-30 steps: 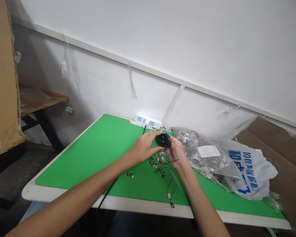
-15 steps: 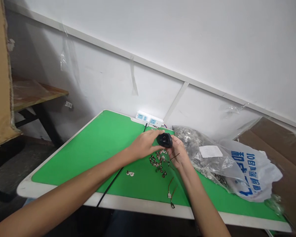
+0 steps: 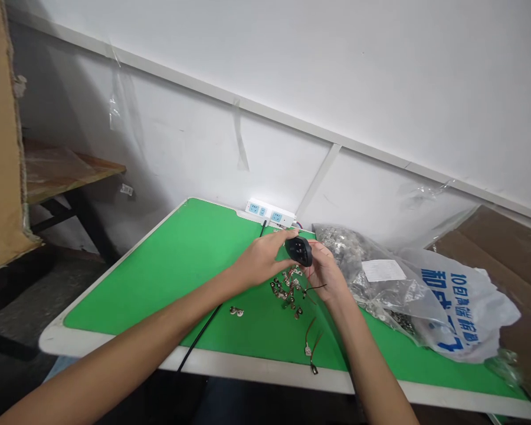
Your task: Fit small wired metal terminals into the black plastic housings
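The thin black wire [image 3: 315,288] now dips lower, while the left hand [image 3: 262,258] clamps the black housing [image 3: 299,251] and the right hand [image 3: 331,276], grip unclear, seemingly adjusts it, requiring steady support next.

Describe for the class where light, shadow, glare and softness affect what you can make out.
In the head view, shadow darkens the left of the wall; in the head view, glints break up the clear plastic bag; also in the head view, the black piece has a dim recess, and the small metal parts look too soft to count.
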### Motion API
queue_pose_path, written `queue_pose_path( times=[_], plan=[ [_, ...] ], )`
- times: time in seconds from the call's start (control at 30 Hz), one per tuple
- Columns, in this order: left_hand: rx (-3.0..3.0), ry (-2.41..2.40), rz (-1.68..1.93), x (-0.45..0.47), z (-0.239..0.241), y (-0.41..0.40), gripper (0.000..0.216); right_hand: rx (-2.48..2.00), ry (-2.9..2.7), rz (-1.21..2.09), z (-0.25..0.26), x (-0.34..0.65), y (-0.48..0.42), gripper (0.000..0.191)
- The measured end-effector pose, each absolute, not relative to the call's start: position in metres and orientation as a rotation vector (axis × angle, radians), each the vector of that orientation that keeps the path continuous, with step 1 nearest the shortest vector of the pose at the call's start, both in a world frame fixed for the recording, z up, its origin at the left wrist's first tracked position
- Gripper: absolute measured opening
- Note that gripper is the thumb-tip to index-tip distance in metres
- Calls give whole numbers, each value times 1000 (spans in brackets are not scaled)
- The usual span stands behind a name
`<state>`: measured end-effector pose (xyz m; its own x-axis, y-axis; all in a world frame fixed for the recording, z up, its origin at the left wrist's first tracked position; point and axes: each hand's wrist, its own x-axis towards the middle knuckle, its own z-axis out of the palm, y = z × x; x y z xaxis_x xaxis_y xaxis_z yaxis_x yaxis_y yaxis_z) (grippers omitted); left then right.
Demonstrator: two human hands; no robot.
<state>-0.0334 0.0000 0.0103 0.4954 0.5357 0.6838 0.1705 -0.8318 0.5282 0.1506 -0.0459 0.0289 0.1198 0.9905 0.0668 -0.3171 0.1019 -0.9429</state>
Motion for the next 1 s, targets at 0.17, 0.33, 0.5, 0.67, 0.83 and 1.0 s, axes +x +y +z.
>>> queue_pose_path(
  times=[0.17,0.33,0.5,0.67,0.83,1.0],
  plan=[
    [2322,615,1248,-33,5,0,56,-1011,-909,1205,31,149,-48,45],
    [2357,639,1277,-32,1,-2,58,-1064,-890,1159,32,143,-48,54],
    [2389,685,1304,-32,-2,-4,58,-1054,-864,1121,35,136,-51,57],
    [2375,623,1302,-35,-3,-3,53,-1076,-855,1183,34,134,-53,54],
    [2370,640,1304,-36,-2,0,46,-1074,-858,1167,31,133,-52,51],
    [2304,621,1334,-32,-5,1,51,-1080,-937,1079,31,133,-51,52]
  ],
)
